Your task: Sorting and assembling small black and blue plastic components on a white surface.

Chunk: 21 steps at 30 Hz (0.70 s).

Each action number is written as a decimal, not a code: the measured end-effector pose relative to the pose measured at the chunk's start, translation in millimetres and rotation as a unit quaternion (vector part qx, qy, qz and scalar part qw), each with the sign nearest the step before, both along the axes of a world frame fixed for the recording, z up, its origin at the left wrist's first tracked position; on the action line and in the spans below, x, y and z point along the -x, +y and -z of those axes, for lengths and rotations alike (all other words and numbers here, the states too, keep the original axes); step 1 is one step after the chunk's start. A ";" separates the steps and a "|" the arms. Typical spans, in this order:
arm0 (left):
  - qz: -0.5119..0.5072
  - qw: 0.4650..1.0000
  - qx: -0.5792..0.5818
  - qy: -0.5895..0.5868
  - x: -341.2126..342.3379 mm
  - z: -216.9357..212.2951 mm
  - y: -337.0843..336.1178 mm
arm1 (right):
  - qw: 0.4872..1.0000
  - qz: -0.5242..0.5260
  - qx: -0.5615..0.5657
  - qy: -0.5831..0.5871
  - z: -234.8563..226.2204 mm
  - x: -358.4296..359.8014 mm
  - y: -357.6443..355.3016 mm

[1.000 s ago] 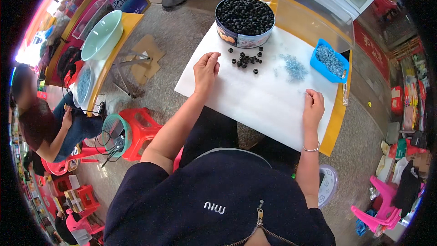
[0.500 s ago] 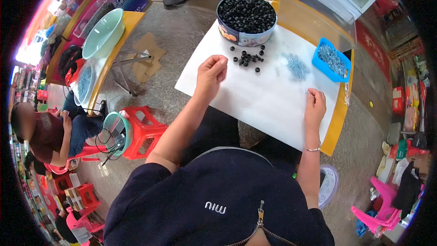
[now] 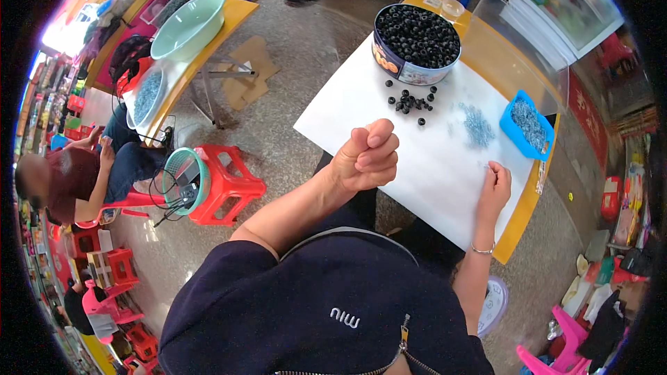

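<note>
My left hand [image 3: 367, 156] is raised over the near left edge of the white sheet, fingers curled in and thumb pressed against them. Whatever it may hold is hidden. Above the right part of the sheet, my right hand [image 3: 494, 184] pinches thumb and fingers together; a tiny pale bit seems to show at the tips, too small to name. Between and beyond my hands lie several loose black beads [image 3: 410, 103] and a scatter of small light-blue pieces [image 3: 476, 127]. A round tub [image 3: 417, 75] full of black beads stands behind them. To the right, a blue basket [image 3: 513, 135] contains more light-blue pieces.
The white sheet [image 3: 340, 107] covers a yellow table [image 3: 517, 228]. A clear plastic panel [image 3: 517, 45] rises at its far right. Leftward stand a red stool [image 3: 229, 191], a green basket [image 3: 201, 201] with cables, and another table with a green basin [image 3: 187, 31]. A seated person [image 3: 76, 180] works there.
My left hand has drawn toward me and to the right, coming nearer the camera, with its fingers more curled. My right hand remains pinched over the sheet. The whole view has shifted.
</note>
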<state>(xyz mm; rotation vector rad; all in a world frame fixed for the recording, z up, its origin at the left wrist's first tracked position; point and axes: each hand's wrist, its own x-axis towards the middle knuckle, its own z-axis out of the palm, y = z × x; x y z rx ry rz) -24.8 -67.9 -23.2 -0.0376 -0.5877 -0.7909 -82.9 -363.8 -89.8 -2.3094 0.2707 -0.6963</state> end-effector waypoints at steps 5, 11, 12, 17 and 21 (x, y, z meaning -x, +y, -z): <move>0.012 1.000 -0.003 -0.010 4.1 1.0 -1.5 | 1.000 0.009 0.000 0.006 0.0 1.1 -2.1; -0.119 0.943 -0.296 -0.094 -5.9 -0.5 1.5 | 1.000 0.014 -0.020 0.012 0.3 -0.4 -0.9; -0.156 0.854 -0.482 -0.123 -15.5 2.0 4.5 | 1.000 0.014 -0.025 0.008 1.2 0.2 -2.7; -0.461 0.403 -0.663 -0.431 -44.9 15.1 -30.8 | 1.000 0.016 -0.016 0.002 1.8 -0.5 -4.0; -0.435 0.309 -0.683 -0.499 -62.4 37.6 -49.7 | 1.000 0.010 -0.004 -0.014 3.3 -1.3 -3.3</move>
